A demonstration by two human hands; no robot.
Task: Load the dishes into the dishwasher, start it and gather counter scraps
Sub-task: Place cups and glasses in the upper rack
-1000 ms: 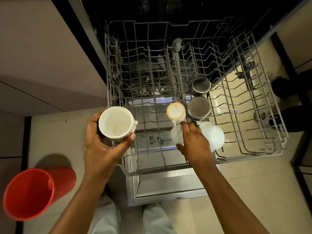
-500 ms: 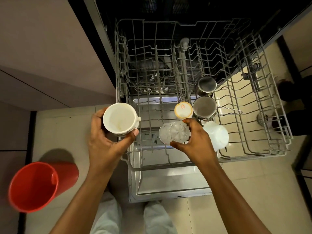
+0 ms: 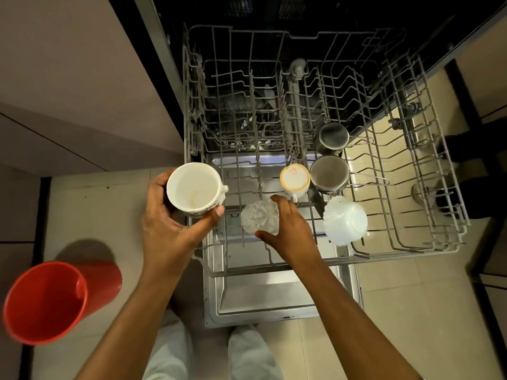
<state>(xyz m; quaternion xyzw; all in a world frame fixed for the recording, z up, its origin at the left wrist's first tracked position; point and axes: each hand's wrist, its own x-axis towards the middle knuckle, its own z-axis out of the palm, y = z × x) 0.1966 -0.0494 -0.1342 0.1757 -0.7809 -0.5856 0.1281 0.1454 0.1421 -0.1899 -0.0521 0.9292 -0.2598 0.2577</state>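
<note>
The pulled-out rack (image 3: 323,78) is thin metal wire with a matt grey coating. The dishwasher door (image 3: 263,292) below it is smooth, light-catching steel. A white mug (image 3: 192,187) looks like glossy glazed ceramic. A clear tumbler (image 3: 259,216) is glass with a ridged cut pattern. A steel cup (image 3: 330,175) and a second steel cup (image 3: 333,137) show dull satin bases. A white bowl (image 3: 345,219) is smooth and shiny. A red bucket (image 3: 46,303) is smooth plastic. The floor tiles (image 3: 384,325) are pale and glossy.
</note>
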